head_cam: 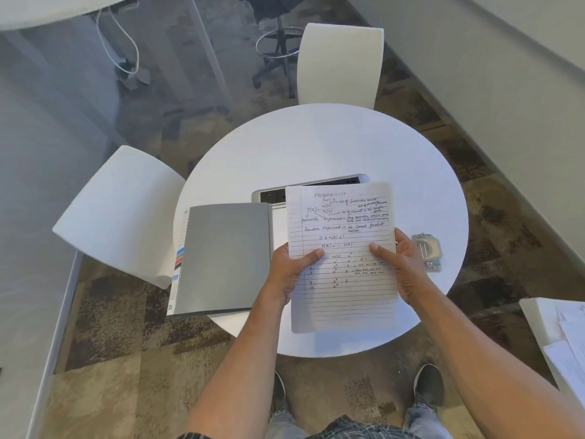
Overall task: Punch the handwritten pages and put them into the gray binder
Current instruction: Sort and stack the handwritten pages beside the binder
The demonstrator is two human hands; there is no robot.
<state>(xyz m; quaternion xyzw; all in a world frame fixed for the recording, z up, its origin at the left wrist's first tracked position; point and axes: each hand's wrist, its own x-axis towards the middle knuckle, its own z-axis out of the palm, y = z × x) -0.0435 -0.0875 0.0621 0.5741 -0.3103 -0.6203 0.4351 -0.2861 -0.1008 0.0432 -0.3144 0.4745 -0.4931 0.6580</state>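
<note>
Lined handwritten pages (pixel 343 223), headed "PROBABILITY", are held up above the round white table (pixel 316 144). My left hand (pixel 292 270) grips their left edge and my right hand (pixel 402 264) grips their right edge, thumbs on top. The gray binder (pixel 224 258) lies open on the table to the left of the pages, its cover folded out with colored tabs at its left edge. A metal hole punch (pixel 427 250) sits on the table just right of my right hand. The pages hide part of the binder's right half.
A power outlet panel (pixel 272 195) is set into the table behind the pages. White chairs stand at the left (pixel 120 210) and far side (pixel 340 64). A stack of papers (pixel 566 337) lies on a surface at the right. My shoes are below the table edge.
</note>
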